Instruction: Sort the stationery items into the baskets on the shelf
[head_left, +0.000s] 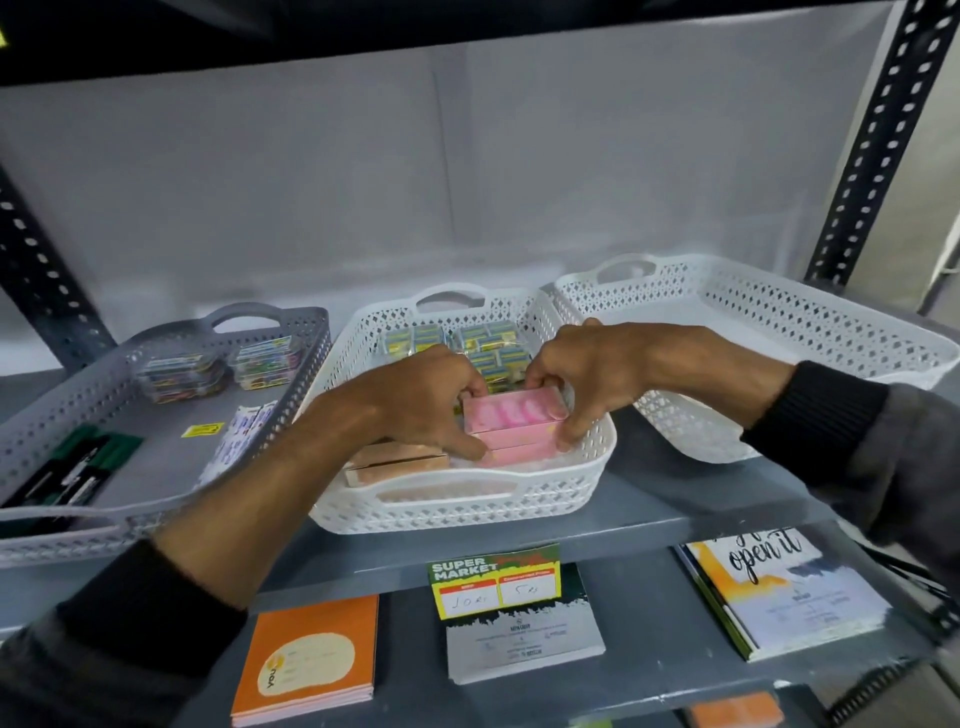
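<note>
Both hands grip a stack of pink boxes (511, 423) inside the middle white basket (467, 506) on the shelf. My left hand (423, 392) holds the stack's left end and my right hand (582, 376) holds its right end. Peach-coloured boxes (395, 461) lie at the basket's front left, next to the pink stack. Small yellow and blue boxes (467, 345) fill the basket's back part. A grey basket (78, 525) on the left holds clear boxes of coloured clips (218, 366), dark markers (78, 470) and a flat printed pack (239, 436).
Another white basket (779, 332) stands to the right; nothing shows inside it. On the shelf below lie an orange notebook (306, 660), a grey pad (524, 642) under a price tag (493, 579), and a lettered notebook (779, 587). Perforated uprights (878, 140) frame the shelf.
</note>
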